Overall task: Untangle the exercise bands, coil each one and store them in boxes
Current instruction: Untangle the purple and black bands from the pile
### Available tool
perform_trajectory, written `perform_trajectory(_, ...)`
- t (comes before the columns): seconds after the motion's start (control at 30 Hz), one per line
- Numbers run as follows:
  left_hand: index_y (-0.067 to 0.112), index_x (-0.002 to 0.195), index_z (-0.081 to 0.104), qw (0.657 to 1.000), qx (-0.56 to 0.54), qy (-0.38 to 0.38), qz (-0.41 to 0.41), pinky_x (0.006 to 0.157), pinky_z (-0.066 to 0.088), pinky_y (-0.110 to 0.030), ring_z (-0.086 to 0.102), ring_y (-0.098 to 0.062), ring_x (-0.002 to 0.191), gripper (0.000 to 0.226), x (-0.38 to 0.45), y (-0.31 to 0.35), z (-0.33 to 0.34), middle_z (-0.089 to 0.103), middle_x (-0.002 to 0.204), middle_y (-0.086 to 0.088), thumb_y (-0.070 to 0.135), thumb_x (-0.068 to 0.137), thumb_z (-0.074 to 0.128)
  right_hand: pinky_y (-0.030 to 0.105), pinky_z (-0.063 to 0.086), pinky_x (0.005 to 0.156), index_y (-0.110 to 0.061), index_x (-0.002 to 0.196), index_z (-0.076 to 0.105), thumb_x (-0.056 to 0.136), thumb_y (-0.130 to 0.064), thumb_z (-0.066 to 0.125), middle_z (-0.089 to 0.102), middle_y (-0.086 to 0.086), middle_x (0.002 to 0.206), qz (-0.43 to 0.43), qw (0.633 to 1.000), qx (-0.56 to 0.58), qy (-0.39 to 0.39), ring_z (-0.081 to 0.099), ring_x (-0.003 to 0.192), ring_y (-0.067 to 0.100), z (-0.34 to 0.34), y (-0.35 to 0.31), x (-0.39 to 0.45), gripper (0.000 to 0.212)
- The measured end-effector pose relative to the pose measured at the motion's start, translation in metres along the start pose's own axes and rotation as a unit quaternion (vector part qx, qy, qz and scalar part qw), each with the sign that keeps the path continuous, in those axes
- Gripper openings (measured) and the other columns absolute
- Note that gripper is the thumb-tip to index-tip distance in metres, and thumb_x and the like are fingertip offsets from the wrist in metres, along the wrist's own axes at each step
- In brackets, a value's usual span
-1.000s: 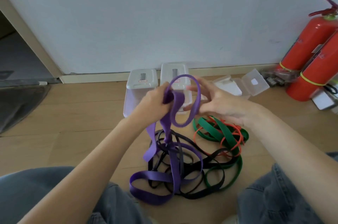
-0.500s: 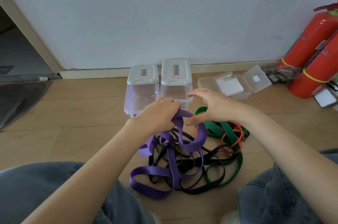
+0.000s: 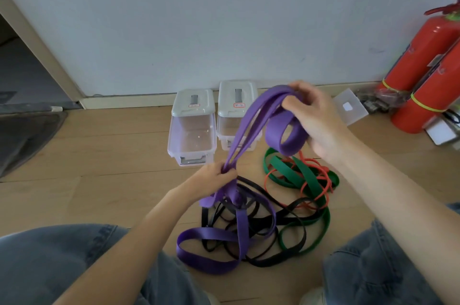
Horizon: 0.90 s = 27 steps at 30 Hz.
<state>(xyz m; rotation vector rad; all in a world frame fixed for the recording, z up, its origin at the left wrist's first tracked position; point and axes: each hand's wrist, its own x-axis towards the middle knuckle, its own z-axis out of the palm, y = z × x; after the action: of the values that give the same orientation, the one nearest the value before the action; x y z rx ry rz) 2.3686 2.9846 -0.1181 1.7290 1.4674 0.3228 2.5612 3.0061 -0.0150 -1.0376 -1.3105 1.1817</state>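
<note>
Nearest the person's denim knees, the loose tail of the purple band (image 3: 211, 240) lay on the wooden floor (image 3: 99, 155), looped through the thin black band (image 3: 278, 220) at about 6 o'clock of the heap. The green band (image 3: 306, 175) and the thin orange band (image 3: 321, 180) sat at 2 o'clock of that tangle, twisted together.

Just above the pile, the left hand (image 3: 214, 177) had its fingers curled tight round the bunched purple strands. Farther out, at 1 o'clock, the right hand (image 3: 316, 118) pinched the top of the same band, a small finished coil hanging below its fingers. The strands ran taut between the two hands.

To wind well, I judged the left hand should feed slack flat and untwisted while the right added each turn onto the coil — and the tail needed lifting clear of the black band first, or the pull would drag the whole heap.

Beyond the hands, two clear lidded boxes (image 3: 191, 130) stood side by side against the skirting board, with an open clear case (image 3: 349, 106) at 2 o'clock and red fire extinguishers (image 3: 420, 65) at 3 o'clock.

Half a second earlier both hands were low over the pile, the right one open and only brushing the band; since then the right had risen with the coil and the strands had been drawn tight.
</note>
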Motion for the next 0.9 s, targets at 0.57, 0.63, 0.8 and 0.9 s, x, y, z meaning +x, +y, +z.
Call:
perform_trajectory(0.57,0.017,0.089,0.035,0.962,0.196,0.136,0.133,0.069,0.042,-0.036,0.054,-0.027,0.078,0.012,-0.008,0.070,-0.051,0.054,0.078,-0.001,0.021,0.086,0.046,0.021,0.048,0.080,-0.015,0.089,0.064,0.068,-0.029,0.080,0.067,-0.010,0.082,0.088,0.944,-0.235,-0.213,0.063,0.081,0.007,0.010,0.023,-0.016,0.030)
perform_trajectory(0.63,0.016,0.085,0.038,0.955,0.229,0.135,0.132,0.073,0.043,-0.040,0.053,-0.030,0.084,0.013,-0.005,0.065,-0.048,0.049,0.085,-0.002,0.024,0.084,0.048,0.023,0.050,0.079,-0.015,0.089,0.063,0.070,-0.024,0.078,0.068,-0.006,0.084,0.086,0.943,-0.247,-0.205,0.064,0.080,0.007,0.013,0.019,-0.015,0.026)
perform_trajectory(0.8,0.009,0.090,0.048,0.989,-0.003,0.083,0.124,0.071,0.041,-0.028,0.052,-0.028,0.077,0.010,0.005,0.044,-0.030,0.056,0.080,-0.008,0.011,0.084,0.055,0.027,0.048,0.071,-0.016,0.087,0.058,0.078,-0.001,0.066,0.063,0.003,0.080,0.060,0.960,-0.210,-0.176,0.058,0.074,0.015,0.017,0.011,-0.016,0.019)
perform_trajectory(0.9,0.015,0.091,0.050,0.990,-0.099,0.015,0.096,0.077,0.047,-0.033,0.054,-0.022,0.078,0.018,0.002,0.015,-0.015,0.056,0.082,-0.007,-0.001,0.084,0.052,0.020,0.050,0.066,-0.015,0.087,0.059,0.076,0.003,0.065,0.064,0.000,0.079,0.062,0.987,-0.025,-0.149,0.060,0.072,0.013,0.007,-0.002,-0.013,0.022)
